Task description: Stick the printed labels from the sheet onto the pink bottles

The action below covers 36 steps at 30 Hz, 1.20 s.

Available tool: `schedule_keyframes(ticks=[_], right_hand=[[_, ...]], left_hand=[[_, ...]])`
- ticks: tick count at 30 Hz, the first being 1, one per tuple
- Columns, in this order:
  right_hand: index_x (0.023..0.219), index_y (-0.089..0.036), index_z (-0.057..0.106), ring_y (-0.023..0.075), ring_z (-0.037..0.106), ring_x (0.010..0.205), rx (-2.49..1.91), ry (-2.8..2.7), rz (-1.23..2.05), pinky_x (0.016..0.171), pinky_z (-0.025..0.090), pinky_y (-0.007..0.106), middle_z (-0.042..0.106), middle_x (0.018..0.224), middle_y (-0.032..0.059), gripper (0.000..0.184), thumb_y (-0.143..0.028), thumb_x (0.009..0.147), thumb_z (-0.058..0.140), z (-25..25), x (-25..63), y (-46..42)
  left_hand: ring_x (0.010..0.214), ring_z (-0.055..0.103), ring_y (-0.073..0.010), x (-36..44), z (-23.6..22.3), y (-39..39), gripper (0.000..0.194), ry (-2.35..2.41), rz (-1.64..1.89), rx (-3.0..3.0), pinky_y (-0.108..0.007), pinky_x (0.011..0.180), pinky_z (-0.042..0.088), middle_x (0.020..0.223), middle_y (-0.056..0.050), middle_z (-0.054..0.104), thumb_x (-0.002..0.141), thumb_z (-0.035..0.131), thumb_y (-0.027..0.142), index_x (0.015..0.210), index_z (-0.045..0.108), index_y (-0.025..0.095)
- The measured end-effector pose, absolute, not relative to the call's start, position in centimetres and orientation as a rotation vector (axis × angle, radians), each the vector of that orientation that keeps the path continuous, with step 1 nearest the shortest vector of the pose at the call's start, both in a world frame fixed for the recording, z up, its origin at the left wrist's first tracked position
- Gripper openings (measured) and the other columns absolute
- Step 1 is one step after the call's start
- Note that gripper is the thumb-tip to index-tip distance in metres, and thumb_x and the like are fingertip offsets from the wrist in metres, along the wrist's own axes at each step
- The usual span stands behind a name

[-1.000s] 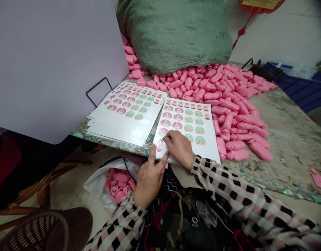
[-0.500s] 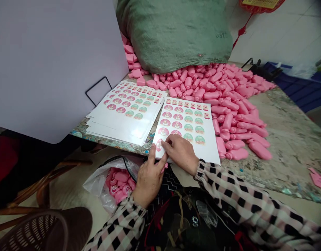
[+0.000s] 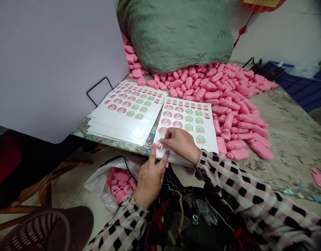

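My right hand [image 3: 181, 143] is closed in a pinch on a round pink sticker [image 3: 159, 144] at the lower left corner of a sticker sheet [image 3: 206, 150]. One edge of that sticker looks lifted. My left hand [image 3: 151, 176] lies at the sheet's near edge, its index fingertip and thumb on the paper. Under its palm a small pink bottle [image 3: 165, 168] is gripped by the folded fingers, with most of it hidden. Rows of pink and green stickers fill the sheet. To its left lies a stack of similar sheets [image 3: 118, 126].
Many pink bottles [image 3: 229, 122] are heaped on the worn table [image 3: 286, 139], in front of a big green sack [image 3: 176, 35]. Below the edge hangs a clear bag [image 3: 98, 184] with pink bottles in it. A pale panel [image 3: 56, 69] stands left; a basket [image 3: 40, 230] sits lower left.
My right fingers have drawn in to a tighter pinch and the sticker's edge has come up from the sheet. The left thumb has shifted slightly right.
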State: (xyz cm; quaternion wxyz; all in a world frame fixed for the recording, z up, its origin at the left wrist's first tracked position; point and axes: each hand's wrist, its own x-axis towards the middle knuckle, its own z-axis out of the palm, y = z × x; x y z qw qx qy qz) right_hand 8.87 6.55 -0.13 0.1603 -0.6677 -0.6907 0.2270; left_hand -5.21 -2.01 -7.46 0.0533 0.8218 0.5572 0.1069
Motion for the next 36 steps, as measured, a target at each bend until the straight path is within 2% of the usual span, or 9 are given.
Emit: schedule_keyframes(ticks=[6, 10, 13, 16, 18, 20, 24, 30, 36], right_hand=[[0.069, -0.02, 0.059, 0.0118, 0.05, 0.061, -1.808, -1.87, 0.771, 0.055, 0.031, 0.025, 0.061, 0.068, -0.0011, 0.024, -0.044, 0.072, 0.061, -0.5, 11.1, 6.2], [0.07, -0.018, 0.058, 0.0116, 0.049, 0.06, -1.701, -1.658, 0.912, 0.057, 0.035, 0.025, 0.059, 0.067, -0.0011, 0.031, -0.049, 0.072, 0.06, -3.0, 12.6, 5.0], [0.069, -0.018, 0.056, 0.0107, 0.046, 0.058, -1.6, -1.51, 1.036, 0.056, 0.035, 0.024, 0.055, 0.063, -0.0028, 0.031, -0.048, 0.07, 0.063, -3.5, 13.0, 4.3], [0.067, -0.018, 0.055, 0.0094, 0.044, 0.057, -1.474, -1.394, 1.159, 0.057, 0.034, 0.024, 0.052, 0.062, -0.0041, 0.028, -0.042, 0.068, 0.067, -2.1, 12.9, 3.6], [0.066, -0.017, 0.054, 0.0092, 0.044, 0.059, -1.408, -1.359, 1.195, 0.059, 0.035, 0.024, 0.053, 0.063, -0.004, 0.026, -0.04, 0.068, 0.068, -0.6, 12.8, 2.9], [0.065, -0.018, 0.054, 0.0091, 0.045, 0.06, -1.375, -1.363, 1.22, 0.06, 0.037, 0.024, 0.053, 0.064, -0.0039, 0.024, -0.037, 0.069, 0.068, 0.7, 12.7, 2.1], [0.065, -0.018, 0.055, 0.0084, 0.047, 0.057, -1.378, -1.384, 1.258, 0.055, 0.038, 0.023, 0.055, 0.063, -0.0042, 0.021, -0.034, 0.07, 0.069, 2.1, 12.8, 0.3], [0.066, -0.019, 0.054, 0.0074, 0.05, 0.047, -1.417, -1.353, 1.321, 0.045, 0.038, 0.021, 0.059, 0.062, -0.0039, 0.018, -0.03, 0.073, 0.067, 2.2, 13.3, -0.8], [0.071, -0.019, 0.055, 0.0106, 0.059, 0.055, -1.336, -1.424, 1.303, 0.055, 0.046, 0.024, 0.063, 0.065, -0.0026, 0.022, -0.037, 0.074, 0.066, 1.4, 13.8, -0.8]], left_hand=[[0.086, 0.063, -0.0227, -5.2, -7.5, -2.0, 0.053, 1.687, 0.353, 2.457, -0.041, 0.072, 0.05, 0.152, -0.018, 0.002, 0.089, 0.041, 0.023, 0.139, 0.03, 0.037], [0.108, 0.055, -0.0274, -6.1, -7.3, -2.6, 0.052, 1.56, 0.584, 2.375, -0.042, 0.082, 0.049, 0.153, -0.013, 0.004, 0.089, 0.042, 0.022, 0.138, 0.032, 0.034], [0.118, 0.047, -0.0259, -6.7, -6.2, -3.6, 0.048, 1.513, 0.936, 2.091, -0.041, 0.093, 0.042, 0.144, -0.012, 0.032, 0.086, 0.05, 0.028, 0.133, 0.041, 0.029], [0.083, 0.058, -0.0167, -6.3, -3.9, -3.7, 0.048, 1.396, 1.106, 1.4, -0.032, 0.077, 0.048, 0.101, -0.007, 0.06, 0.085, 0.05, 0.042, 0.128, 0.045, 0.022], [0.06, 0.052, -0.0106, -5.4, -2.3, -3.1, 0.05, 1.136, 1.072, 0.889, -0.024, 0.058, 0.045, 0.079, -0.003, 0.058, 0.087, 0.04, 0.052, 0.122, 0.047, 0.018], [0.054, 0.049, -0.0087, -4.4, -1.3, -1.9, 0.05, 0.874, 0.983, 0.534, -0.021, 0.05, 0.041, 0.07, 0.0, 0.053, 0.086, 0.037, 0.056, 0.114, 0.049, 0.018], [0.051, 0.051, -0.0093, -2.4, -0.8, 0.1, 0.041, 0.713, 0.88, 0.304, -0.021, 0.048, 0.041, 0.069, 0.0, 0.054, 0.086, 0.043, 0.053, 0.105, 0.052, 0.018], [0.05, 0.051, -0.009, -0.7, -1.1, 0.7, 0.046, 0.689, 0.85, 0.353, -0.021, 0.047, 0.043, 0.065, 0.0, 0.052, 0.087, 0.04, 0.052, 0.11, 0.055, 0.014], [0.055, 0.052, -0.0092, -0.2, -1.0, 0.6, 0.045, 0.715, 0.879, 0.385, -0.021, 0.048, 0.044, 0.075, -0.002, 0.054, 0.086, 0.044, 0.051, 0.11, 0.054, 0.015]])
